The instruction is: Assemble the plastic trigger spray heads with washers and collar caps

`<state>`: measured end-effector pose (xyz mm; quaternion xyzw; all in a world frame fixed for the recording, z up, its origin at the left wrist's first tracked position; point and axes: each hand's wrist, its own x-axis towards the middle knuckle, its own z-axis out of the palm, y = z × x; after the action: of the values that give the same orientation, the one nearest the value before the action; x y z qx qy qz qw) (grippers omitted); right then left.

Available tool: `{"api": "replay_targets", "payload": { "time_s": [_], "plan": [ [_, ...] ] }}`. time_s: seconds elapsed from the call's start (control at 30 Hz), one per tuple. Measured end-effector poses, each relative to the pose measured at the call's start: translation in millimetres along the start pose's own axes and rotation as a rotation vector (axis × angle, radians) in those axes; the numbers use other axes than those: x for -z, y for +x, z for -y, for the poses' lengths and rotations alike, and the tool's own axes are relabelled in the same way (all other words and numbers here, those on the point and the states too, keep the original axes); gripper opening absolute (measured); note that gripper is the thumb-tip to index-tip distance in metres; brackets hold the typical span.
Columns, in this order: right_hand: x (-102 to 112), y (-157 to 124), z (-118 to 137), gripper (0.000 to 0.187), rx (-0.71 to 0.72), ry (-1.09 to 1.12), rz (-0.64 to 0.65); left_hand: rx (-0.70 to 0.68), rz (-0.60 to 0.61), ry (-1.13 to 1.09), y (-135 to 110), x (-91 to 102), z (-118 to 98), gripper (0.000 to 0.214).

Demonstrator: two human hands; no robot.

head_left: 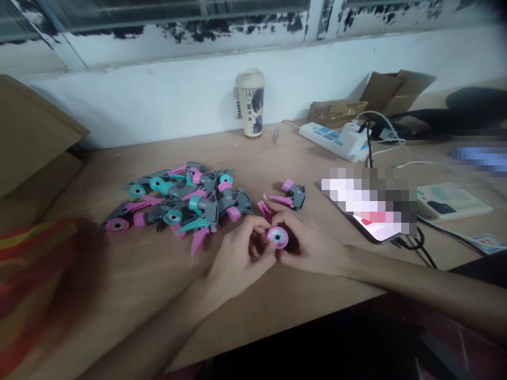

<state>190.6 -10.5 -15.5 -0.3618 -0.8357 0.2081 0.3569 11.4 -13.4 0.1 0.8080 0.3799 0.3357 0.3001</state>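
Observation:
Between my two hands is a trigger spray head with a pink collar (278,238), its round open end turned toward me and showing a pale inner disc with a dark centre hole. My left hand (242,247) is closed on it from the left, thumb at the collar's lower edge. Curled around its right side, my right hand (307,240) grips it too. A pink trigger piece (264,209) pokes out above my fingers. Beyond my left hand lies a heap of grey, pink and teal spray heads (202,203). One separate spray head (295,194) rests just past my right hand.
A lidded coffee cup (252,105) stands against the wall. Right of it are a power strip (332,140) with plugs and cables, and a phone (366,206). Cardboard (35,137) is at the left, above a red-yellow bag (31,285). The table's front edge runs below my hands.

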Motion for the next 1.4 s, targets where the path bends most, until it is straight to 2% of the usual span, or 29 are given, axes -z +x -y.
{"api": "replay_targets", "payload": {
  "time_s": [0.17,0.47,0.67,0.87,1.1,1.27,1.4],
  "plan": [
    [1,-1,0,0.022,0.009,0.047,-0.011,0.061,0.067,-0.074,-1,2.1,0,0.015],
    [7,-9,-6,0.021,0.003,-0.068,-0.027,0.202,0.183,-0.175,6,3.6,8,0.018],
    [6,-1,-10,0.019,0.076,-0.069,-0.002,0.270,0.246,-0.246,11,9.4,9,0.018],
    [10,12,-11,0.025,0.106,-0.043,0.059,0.351,0.277,-0.270,16,13.2,5,0.014],
    [10,17,-13,0.027,0.094,-0.022,0.076,0.343,0.203,-0.207,15,10.7,3,0.011],
    [3,12,-13,0.038,0.102,-0.030,0.079,0.338,0.296,-0.193,16,17.2,3,0.011],
    [1,10,-13,0.040,0.113,-0.028,0.070,0.392,0.355,-0.230,16,20.7,6,0.017]
  ]
}}
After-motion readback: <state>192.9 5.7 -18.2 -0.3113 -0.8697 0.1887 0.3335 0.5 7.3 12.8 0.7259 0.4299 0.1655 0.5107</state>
